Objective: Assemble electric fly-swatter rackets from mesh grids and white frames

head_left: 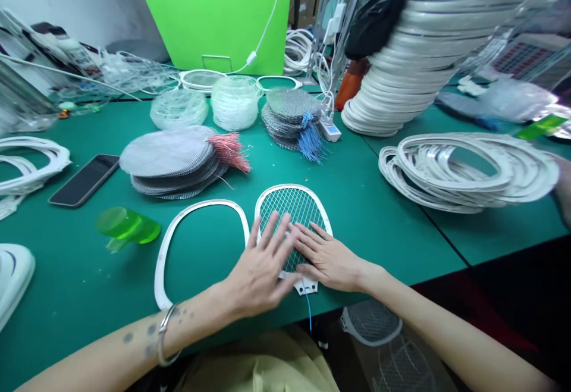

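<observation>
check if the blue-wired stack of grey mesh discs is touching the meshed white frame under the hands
Apart: the head view shows bare green tabletop between the stack of grey mesh discs and the meshed white frame.

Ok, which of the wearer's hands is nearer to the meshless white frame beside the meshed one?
Left. The left hand is just right of the meshless white frame; the right hand lies farther right, over the meshed frame.
</observation>
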A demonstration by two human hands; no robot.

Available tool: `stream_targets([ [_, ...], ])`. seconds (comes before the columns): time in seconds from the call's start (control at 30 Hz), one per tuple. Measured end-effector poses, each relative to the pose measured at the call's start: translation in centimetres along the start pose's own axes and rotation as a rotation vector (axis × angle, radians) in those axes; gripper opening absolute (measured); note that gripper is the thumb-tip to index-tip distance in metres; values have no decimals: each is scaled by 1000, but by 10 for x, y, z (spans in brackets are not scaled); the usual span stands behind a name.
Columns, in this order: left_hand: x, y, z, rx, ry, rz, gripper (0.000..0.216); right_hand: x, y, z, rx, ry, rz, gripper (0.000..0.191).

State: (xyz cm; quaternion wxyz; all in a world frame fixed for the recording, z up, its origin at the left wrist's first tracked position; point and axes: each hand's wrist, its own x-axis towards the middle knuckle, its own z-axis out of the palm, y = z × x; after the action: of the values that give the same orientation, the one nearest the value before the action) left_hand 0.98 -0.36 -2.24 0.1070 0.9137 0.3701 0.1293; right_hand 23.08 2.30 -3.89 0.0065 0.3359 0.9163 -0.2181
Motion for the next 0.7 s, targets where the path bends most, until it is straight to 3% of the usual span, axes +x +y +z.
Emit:
stream_targets([
  [0.1,-23,26,-1,-91,24,313,40,-2,0,-2,-6,-36,5,64],
  [0.2,-37,43,13,-104,137,388,26,-2,-1,-7,24,-56,34,65],
  [0.33,-38,50,27,-104,249,369,24,-1,0,-15,106,-110,4,79],
  [0.47,-33,51,29,-134,280,334,23,0,0,-19,107,-145,3,84],
  [0.63,-25,58,29,-351,245,-16,24,0,2,-14,106,-111,2,85],
  [0.7,-24,60,31,-366,253,-59,24,1,3,-12,101,-108,-1,86],
])
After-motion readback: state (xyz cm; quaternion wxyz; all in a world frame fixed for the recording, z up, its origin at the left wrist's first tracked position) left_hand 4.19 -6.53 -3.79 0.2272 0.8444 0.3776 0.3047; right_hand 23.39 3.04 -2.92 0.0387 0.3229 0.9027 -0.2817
